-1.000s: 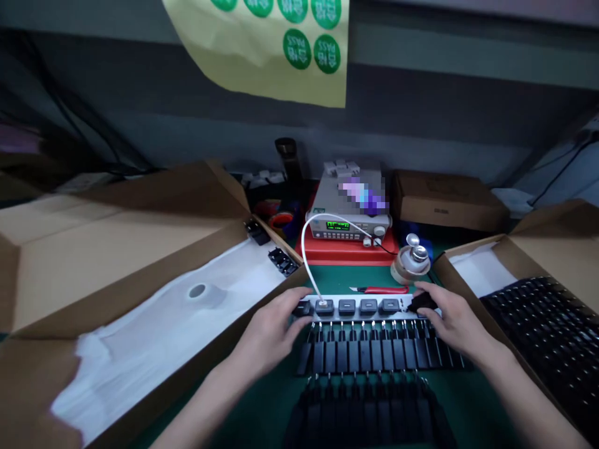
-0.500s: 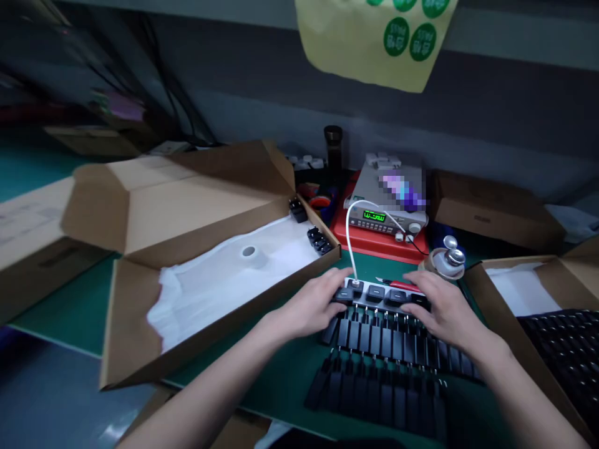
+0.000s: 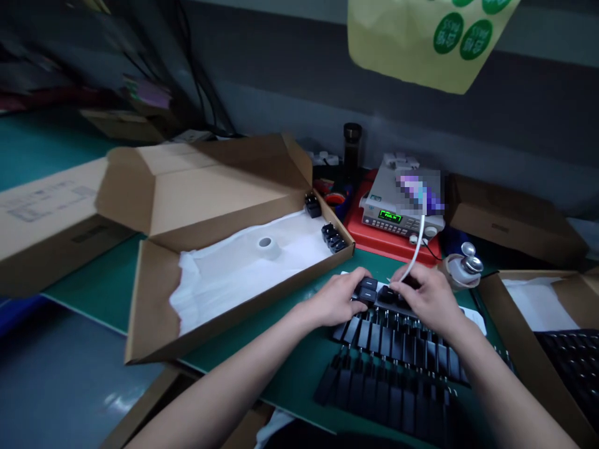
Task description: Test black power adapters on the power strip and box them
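Note:
My left hand point(image 3: 339, 296) grips two small black adapters point(image 3: 368, 290) at the left end of a white power strip point(image 3: 473, 319), thumb and fingers on either side. My right hand point(image 3: 425, 290) pinches the end of a white cable point(image 3: 416, 246) over another black adapter point(image 3: 387, 293) on the strip. The cable's plug is hidden by the fingers. Below the strip, several black adapters with upturned prongs point(image 3: 397, 343) stand side by side in two rows on the green table point(image 3: 290, 374).
An open cardboard box point(image 3: 154, 299) with white lining and a few black adapters lies left. Behind, a meter point(image 3: 402, 218) with a green display sits on a red tray point(image 3: 365, 240). A metal-topped bottle point(image 3: 463, 271) and another box point(image 3: 505, 330) stand right.
The view has shifted, so the scene sits further right. My right hand has moved left along the strip and taken the white cable, which has left the leftmost adapter. The meter's display reads differently.

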Available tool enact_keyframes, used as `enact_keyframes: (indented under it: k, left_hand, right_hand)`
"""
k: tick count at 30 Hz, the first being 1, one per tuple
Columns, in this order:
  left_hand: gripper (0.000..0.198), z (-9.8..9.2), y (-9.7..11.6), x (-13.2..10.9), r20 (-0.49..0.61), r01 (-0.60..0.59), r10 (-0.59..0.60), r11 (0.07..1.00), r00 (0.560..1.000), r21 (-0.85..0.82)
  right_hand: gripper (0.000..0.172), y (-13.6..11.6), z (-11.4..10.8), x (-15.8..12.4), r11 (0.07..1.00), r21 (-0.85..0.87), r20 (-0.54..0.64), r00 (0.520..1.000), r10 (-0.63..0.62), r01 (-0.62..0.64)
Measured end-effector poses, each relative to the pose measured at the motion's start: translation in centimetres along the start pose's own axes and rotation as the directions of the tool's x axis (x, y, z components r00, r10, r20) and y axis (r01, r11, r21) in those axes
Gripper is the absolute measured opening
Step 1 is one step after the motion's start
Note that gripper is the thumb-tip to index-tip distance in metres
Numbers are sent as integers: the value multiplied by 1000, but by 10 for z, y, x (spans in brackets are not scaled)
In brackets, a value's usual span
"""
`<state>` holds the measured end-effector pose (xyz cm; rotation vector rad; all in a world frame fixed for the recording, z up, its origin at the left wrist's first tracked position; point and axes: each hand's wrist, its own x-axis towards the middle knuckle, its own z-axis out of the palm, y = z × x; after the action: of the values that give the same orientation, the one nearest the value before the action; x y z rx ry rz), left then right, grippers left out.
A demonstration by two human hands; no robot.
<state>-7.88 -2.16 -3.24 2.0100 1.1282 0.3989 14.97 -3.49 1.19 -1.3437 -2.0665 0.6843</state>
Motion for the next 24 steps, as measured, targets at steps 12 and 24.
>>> enact_keyframes:
  k: [12, 24]
  left_hand:
    - [53, -37, -1, -20, -202, -216, 128, 832, 971, -511]
    - [78, -156, -83, 64, -243, 541, -524, 841, 816, 4]
  right_hand:
    - [16, 10, 7, -13, 940, -293, 147, 980, -137, 175]
    - [20, 19, 20, -13, 932, -301, 98, 978, -182, 203]
